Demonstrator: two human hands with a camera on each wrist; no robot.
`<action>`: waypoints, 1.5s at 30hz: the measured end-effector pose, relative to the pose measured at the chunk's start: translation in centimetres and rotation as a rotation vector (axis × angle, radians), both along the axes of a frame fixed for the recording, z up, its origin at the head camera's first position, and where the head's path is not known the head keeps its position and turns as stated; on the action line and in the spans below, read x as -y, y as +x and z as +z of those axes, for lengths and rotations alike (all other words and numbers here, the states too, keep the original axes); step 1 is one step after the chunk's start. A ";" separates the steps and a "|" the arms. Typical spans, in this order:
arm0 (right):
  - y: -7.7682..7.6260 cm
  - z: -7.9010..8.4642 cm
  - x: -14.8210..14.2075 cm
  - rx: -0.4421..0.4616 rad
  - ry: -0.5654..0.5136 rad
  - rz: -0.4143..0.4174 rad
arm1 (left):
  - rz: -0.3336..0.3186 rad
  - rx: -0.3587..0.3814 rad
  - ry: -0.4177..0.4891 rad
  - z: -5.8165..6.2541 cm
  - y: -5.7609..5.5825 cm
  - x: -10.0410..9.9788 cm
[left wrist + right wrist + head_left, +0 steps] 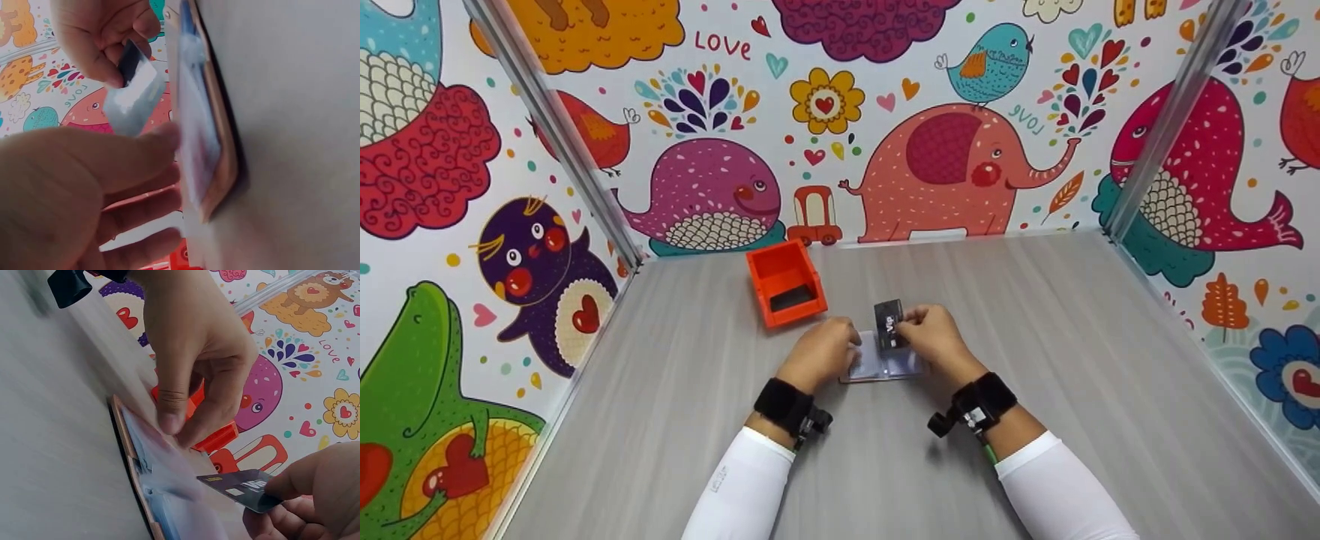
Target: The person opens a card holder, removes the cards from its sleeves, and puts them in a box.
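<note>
A card holder (126, 433) with a tan cover and clear plastic sleeves lies spread on the grey table. My left hand (821, 352) is at its left side, the thumb touching a sleeve edge and the other fingers spread in the left wrist view. Between thumb and fingers of my right hand (937, 337) is a black card (888, 324) with "VIP" on it. The card is tilted above the holder's right half, apart from the sleeves (169, 467) in the right wrist view.
Behind my left hand stands an orange-red bin (787, 283) with a dark flat item (793, 298) inside. Walls with cartoon animals enclose the grey table (997, 292) at the back and sides. Each wrist wears a black strap with a small camera.
</note>
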State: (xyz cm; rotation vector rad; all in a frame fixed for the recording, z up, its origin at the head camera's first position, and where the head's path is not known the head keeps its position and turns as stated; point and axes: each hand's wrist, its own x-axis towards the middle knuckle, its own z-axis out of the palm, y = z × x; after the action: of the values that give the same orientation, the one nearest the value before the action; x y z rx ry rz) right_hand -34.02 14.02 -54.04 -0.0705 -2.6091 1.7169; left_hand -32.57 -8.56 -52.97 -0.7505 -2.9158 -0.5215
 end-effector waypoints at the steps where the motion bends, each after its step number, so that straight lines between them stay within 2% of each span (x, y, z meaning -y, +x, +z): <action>1: 0.0 0.1 0.0 -0.027 -0.002 0.002 | 0.014 -0.017 0.024 0.1 -0.1 0.0; 6: 0.0 0.0 0.3 -0.115 -0.033 0.062 | 0.071 -0.106 0.176 0.6 -0.5 -0.3; 12: 0.2 0.0 0.3 -0.125 -0.085 0.117 | 0.095 -0.104 0.318 0.9 -0.5 -0.7; 20: 0.2 0.1 0.4 -0.122 -0.178 0.168 | 0.068 -0.104 0.470 1.2 -0.2 -1.1; 24: 0.1 -0.1 0.4 -0.114 -0.209 0.189 | 0.057 -0.087 0.504 1.3 0.0 -1.2; 29: 0.0 -0.3 0.2 -0.107 -0.197 0.212 | 0.051 -0.080 0.467 1.4 0.0 -1.2; 35: 0.1 -0.4 -0.2 -0.122 -0.089 0.237 | 0.057 -0.125 0.420 1.5 0.0 -1.0; 45: 0.1 0.1 -1.0 -0.216 0.364 0.296 | 0.116 -0.270 0.384 1.8 -0.4 0.0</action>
State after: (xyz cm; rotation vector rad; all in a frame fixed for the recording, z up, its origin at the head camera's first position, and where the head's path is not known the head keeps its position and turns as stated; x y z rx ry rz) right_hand -33.97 14.98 -53.95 0.4979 -2.8168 1.1924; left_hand -32.92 -8.58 -51.16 -0.5460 -2.4864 -0.8595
